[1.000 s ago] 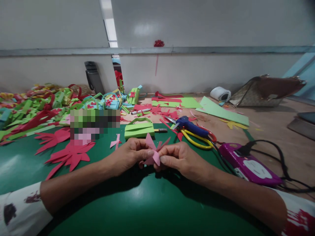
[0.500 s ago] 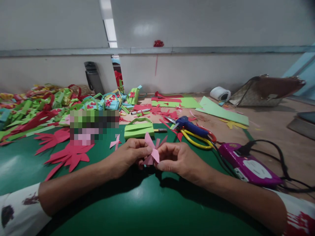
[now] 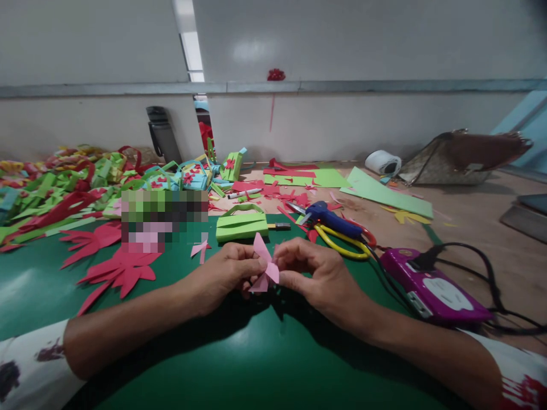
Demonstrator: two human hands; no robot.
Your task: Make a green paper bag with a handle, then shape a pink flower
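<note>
A pink paper flower (image 3: 265,267) with pointed petals is held up over the green mat (image 3: 239,364). My left hand (image 3: 235,267) pinches it from the left between thumb and fingers. On its right side, my right hand (image 3: 310,267) closes thumb and fingers on a petal's edge. Just behind my hands lies a small green paper bag (image 3: 241,226) with a handle, and a cutter (image 3: 280,226) pokes out at its right. Pink paper strips (image 3: 200,248) are left of the bag.
Red paper flowers (image 3: 123,265) lie at the left, before a heap of coloured paper bags (image 3: 98,176). To the right are a blue glue gun (image 3: 333,219), yellow-handled scissors (image 3: 342,247) and a purple power strip (image 3: 433,285). A dark bottle (image 3: 164,136) stands behind.
The pink flower has turned a little and shifted slightly down and right. My right hand's fingers have moved and curled at the petals.
</note>
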